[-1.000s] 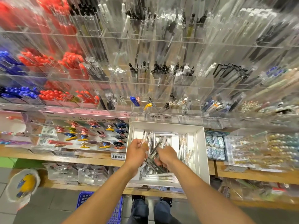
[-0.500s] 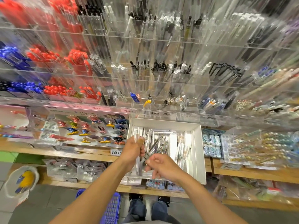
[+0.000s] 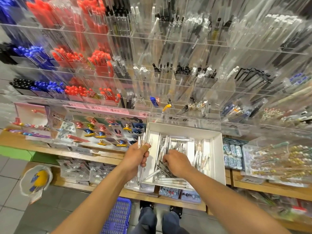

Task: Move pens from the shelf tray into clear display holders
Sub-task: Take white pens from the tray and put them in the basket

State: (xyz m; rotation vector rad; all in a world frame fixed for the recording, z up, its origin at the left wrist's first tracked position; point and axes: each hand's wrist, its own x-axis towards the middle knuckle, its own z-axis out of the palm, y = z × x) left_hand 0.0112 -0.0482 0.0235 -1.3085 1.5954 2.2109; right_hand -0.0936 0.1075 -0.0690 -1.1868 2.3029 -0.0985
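Observation:
A white shelf tray [image 3: 217, 149] sits on the wooden shelf, full of loose clear and silver pens [image 3: 175, 146]. My left hand [image 3: 137, 156] is at the tray's left edge and grips a bundle of clear pens [image 3: 139, 168] upright; their tips stick out above and below the fist. My right hand [image 3: 176, 162] is down inside the tray, fingers curled among the loose pens; I cannot tell whether it holds one. Clear display holders [image 3: 168, 85] rise in tiers behind the tray, some with pens, some bare.
Red pens [image 3: 99, 61] and blue pens [image 3: 38, 54] fill the holders at left. Packaged goods [image 3: 104, 132] lie left of the tray, erasers [image 3: 232, 154] and gold-capped pens [image 3: 278, 159] to the right. A blue basket [image 3: 118, 217] stands on the floor by my feet.
My left hand has drawn its pen bundle to the tray's left edge. My right hand has reached back down into the pile of loose pens.

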